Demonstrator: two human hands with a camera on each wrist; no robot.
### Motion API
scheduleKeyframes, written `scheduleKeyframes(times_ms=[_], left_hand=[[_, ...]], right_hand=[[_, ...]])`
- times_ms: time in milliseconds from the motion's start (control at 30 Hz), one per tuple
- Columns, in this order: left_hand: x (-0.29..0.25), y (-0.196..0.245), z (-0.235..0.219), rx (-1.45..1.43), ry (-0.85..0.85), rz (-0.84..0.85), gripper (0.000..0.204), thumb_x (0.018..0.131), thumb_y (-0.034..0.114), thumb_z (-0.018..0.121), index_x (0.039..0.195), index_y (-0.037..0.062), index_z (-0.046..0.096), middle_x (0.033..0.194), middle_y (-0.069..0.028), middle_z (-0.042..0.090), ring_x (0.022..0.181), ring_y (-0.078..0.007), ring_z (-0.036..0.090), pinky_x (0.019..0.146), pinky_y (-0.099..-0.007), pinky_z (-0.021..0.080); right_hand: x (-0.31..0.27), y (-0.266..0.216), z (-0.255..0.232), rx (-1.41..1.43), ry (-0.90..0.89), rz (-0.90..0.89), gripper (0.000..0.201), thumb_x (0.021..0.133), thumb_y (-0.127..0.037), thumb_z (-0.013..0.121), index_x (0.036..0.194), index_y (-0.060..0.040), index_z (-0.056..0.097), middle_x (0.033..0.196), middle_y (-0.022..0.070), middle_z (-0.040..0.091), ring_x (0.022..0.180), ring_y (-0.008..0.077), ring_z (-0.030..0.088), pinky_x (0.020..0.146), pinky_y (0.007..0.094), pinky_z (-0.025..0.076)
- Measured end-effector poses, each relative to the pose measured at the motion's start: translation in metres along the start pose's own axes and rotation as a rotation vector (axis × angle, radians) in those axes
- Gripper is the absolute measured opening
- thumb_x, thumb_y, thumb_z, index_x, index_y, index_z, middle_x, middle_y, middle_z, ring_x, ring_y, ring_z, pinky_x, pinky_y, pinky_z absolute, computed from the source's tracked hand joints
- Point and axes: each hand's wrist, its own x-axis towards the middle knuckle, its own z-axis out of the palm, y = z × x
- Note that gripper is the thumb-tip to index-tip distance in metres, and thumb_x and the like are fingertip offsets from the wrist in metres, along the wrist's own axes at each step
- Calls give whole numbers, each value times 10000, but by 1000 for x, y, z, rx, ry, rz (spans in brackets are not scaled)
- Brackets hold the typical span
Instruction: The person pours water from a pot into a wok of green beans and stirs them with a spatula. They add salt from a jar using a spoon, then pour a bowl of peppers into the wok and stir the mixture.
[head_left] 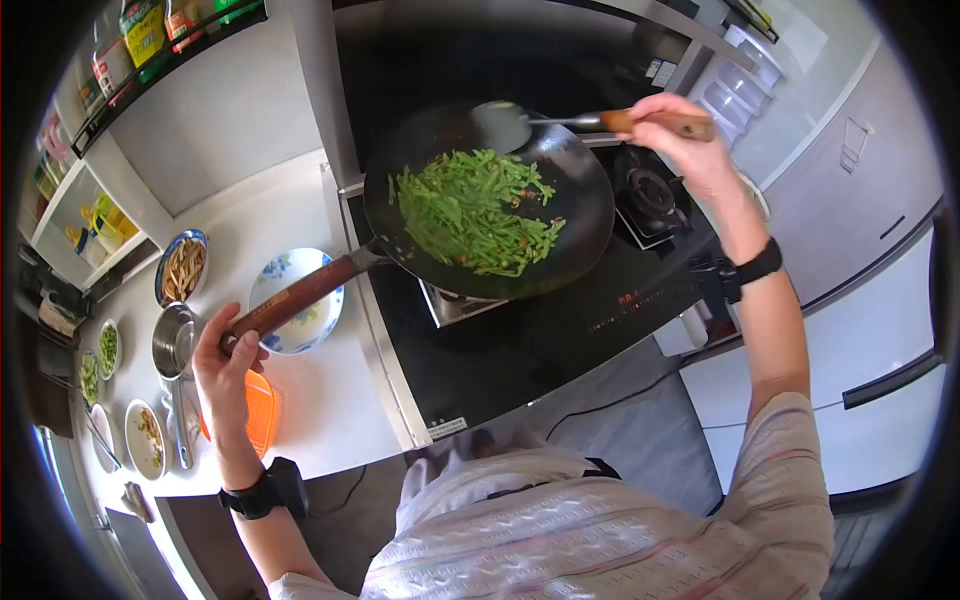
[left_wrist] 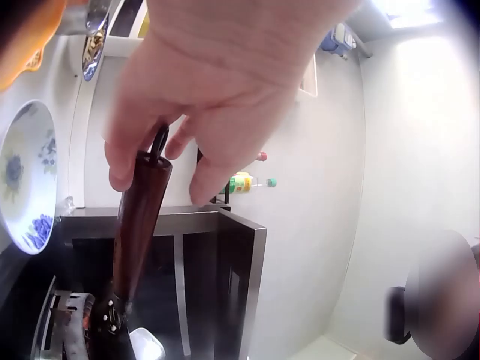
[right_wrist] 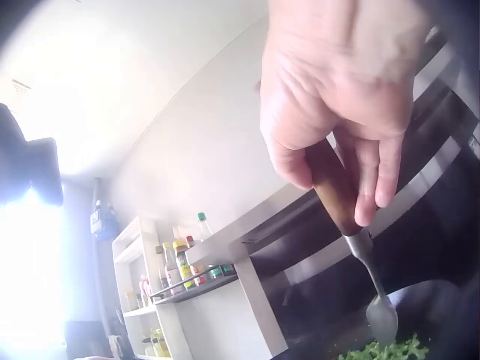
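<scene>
A dark wok [head_left: 590, 215] sits on the left burner, holding chopped green beans [head_left: 470, 215] mixed with small browned bits. At the end of its brown wooden handle [head_left: 300, 296], my left hand [head_left: 222, 375] grips with thumb and fingers on either side. My right hand [head_left: 685, 140] holds a spatula by its wooden handle [right_wrist: 334, 187], up at the wok's far right. The spatula's metal blade [head_left: 502, 127] is over the far edge of the wok, beyond the beans; in the right wrist view it points down close above them.
Left of the stove, the counter holds a flowered plate [head_left: 325, 325], an orange basket [head_left: 262, 415], a steel pot [head_left: 172, 342] and several bowls of ingredients. A second burner [head_left: 652, 190] lies right of the wok. Bottles [head_left: 145, 35] line a shelf at upper left.
</scene>
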Motion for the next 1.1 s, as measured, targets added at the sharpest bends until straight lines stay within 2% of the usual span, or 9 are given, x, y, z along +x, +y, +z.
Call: scheduleKeyframes(times_ms=[100,267,367,433,567,767,900,1000,1100], left_hand=[[2,-2,0,12,10,-14,372,778,42,633,1119,-51,517,768,-61,612,586,-92,565,503,-184,441],[2,-4,0,6,1,4,327,794,49,624,1094,-45,536,776,-59,615,576,-78,555,490,-170,431],[1,-3,-1,28,3,2,327,797,55,623,1099,-37,536,783,-58,617,575,-74,552,489,-168,427],[-1,-3,-1,28,-1,2,327,797,59,624,1099,-34,537,783,-57,616,574,-72,549,490,-167,424],[-1,0,1,12,3,-6,330,796,70,630,1097,-29,540,788,-52,616,571,-66,540,493,-163,417],[-2,-4,2,18,28,2,337,793,79,638,1097,-29,540,795,-48,614,576,-63,537,491,-164,411],[-2,-4,5,-15,49,10,335,793,80,639,1094,-29,543,772,-41,605,576,-61,535,489,-162,408],[-2,-3,4,7,57,4,331,793,79,638,1092,-27,545,763,-38,601,576,-60,534,488,-160,406],[-2,-5,5,-26,56,6,332,793,81,639,1093,-23,545,767,-40,604,576,-59,533,487,-157,405]], right_hand=[[-6,-19,30,-107,-204,37,125,740,-45,620,864,-37,618,866,26,631,791,83,573,731,215,452],[-33,-113,30,-328,-352,-187,100,708,-32,619,808,-24,622,876,70,638,771,103,578,705,233,450],[-46,-124,40,-254,-426,-47,119,696,-10,621,813,-24,624,903,94,642,763,123,592,686,247,460],[-46,-91,54,-386,-273,-142,134,700,26,613,825,-24,625,846,62,630,755,110,594,679,233,466],[-32,-76,34,-256,-15,11,103,732,25,602,829,-7,615,828,34,619,760,103,593,686,204,470],[-42,-74,55,-225,-82,73,98,735,-7,620,832,-19,618,852,61,631,809,122,601,720,240,475],[-48,-83,54,-305,-264,-126,112,714,2,635,823,-20,619,888,57,634,811,118,596,731,247,472],[-42,-67,49,-358,-31,86,120,726,38,610,835,-10,619,896,56,628,854,148,609,743,253,477],[-32,-54,19,-146,41,14,143,755,46,589,885,-8,609,910,62,621,835,133,606,775,242,479]])
